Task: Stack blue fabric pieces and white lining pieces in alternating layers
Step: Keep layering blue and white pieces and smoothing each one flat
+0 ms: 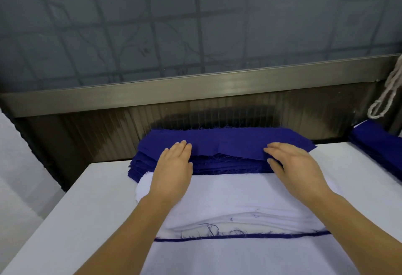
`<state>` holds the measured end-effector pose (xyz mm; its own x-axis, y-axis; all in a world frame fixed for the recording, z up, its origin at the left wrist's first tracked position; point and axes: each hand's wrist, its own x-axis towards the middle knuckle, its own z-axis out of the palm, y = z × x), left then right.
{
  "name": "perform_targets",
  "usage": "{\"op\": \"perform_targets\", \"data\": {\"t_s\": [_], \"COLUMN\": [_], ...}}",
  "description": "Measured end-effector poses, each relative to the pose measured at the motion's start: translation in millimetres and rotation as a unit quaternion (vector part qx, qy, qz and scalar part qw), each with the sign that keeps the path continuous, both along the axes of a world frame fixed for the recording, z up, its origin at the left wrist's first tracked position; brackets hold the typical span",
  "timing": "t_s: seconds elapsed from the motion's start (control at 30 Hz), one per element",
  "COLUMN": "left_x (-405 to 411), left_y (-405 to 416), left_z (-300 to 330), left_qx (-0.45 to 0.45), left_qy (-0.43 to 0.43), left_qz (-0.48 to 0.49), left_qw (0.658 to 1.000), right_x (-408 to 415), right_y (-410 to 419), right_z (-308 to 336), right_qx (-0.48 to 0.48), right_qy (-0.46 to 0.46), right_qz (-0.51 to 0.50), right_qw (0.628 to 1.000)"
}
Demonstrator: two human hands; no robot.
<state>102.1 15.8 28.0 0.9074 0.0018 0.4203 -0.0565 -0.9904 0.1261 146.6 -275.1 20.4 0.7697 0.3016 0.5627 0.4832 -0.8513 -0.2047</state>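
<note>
From my head camera, the only view, I look down on a white table point(91, 198). A pile of blue pieces point(217, 164) lies at twelve o'clock from me, against the dark ribbed panel point(108, 131) at the back edge. Its long axis runs left to right, from nine to three o'clock, square across my reach.

My left hand point(174, 164) rests on the left part of the pile. Its fingers are straight and flat, pressing on the top blue piece point(228, 142) and grasping nothing. My right hand point(289, 166) is at the right part, fingers stretched out and slightly fanned, the fingertips point(268, 151) at the near edge of that top piece. I cannot tell whether the thumb is under the edge, so I read this hand as released too.

Directly below my wrists, at six o'clock from the blue pile and touching it, lies the white lining stack point(228, 200). A thin blue edge point(239, 236) shows beneath its near side, so layers are already alternating there.

I judge the next move to be drawing the top blue piece straight toward me onto the white. Both hands are about equally near, one at each end.

A second blue pile point(378, 144) sits at two o'clock, with a looped cord point(385, 98) hanging above it.
</note>
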Motion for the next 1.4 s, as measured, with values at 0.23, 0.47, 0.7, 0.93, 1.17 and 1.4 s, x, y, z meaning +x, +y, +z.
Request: {"op": "perform_targets", "data": {"t_s": [0.23,0.47,0.7,0.93,1.17,1.4], "left_x": [2,2,-6,-72,-140,-141], "left_y": [8,4,8,2,4,15], "left_z": [3,14,14,20,28,6], "left_qx": [0.076,0.024,-0.063,-0.069,-0.167,-0.241], "left_qy": [-0.07,-0.095,-0.081,-0.128,0.027,0.309], "left_qz": [-0.011,0.027,0.01,-0.006,-0.014,-0.082], "left_qw": [0.995,0.995,0.995,0.989,0.986,0.916], "right_x": [6,16,5,-55,-103,-105], "right_y": [-2,-4,-2,-11,-43,-50], "right_z": [6,8,15,19,36,17], "right_qx": [-0.028,-0.006,0.008,0.021,0.159,0.111], "right_qy": [-0.033,-0.069,-0.04,-0.053,0.337,0.518], "right_qz": [-0.004,0.011,0.012,0.044,0.144,0.151], "right_qw": [0.999,0.998,0.999,0.997,0.917,0.834]}}
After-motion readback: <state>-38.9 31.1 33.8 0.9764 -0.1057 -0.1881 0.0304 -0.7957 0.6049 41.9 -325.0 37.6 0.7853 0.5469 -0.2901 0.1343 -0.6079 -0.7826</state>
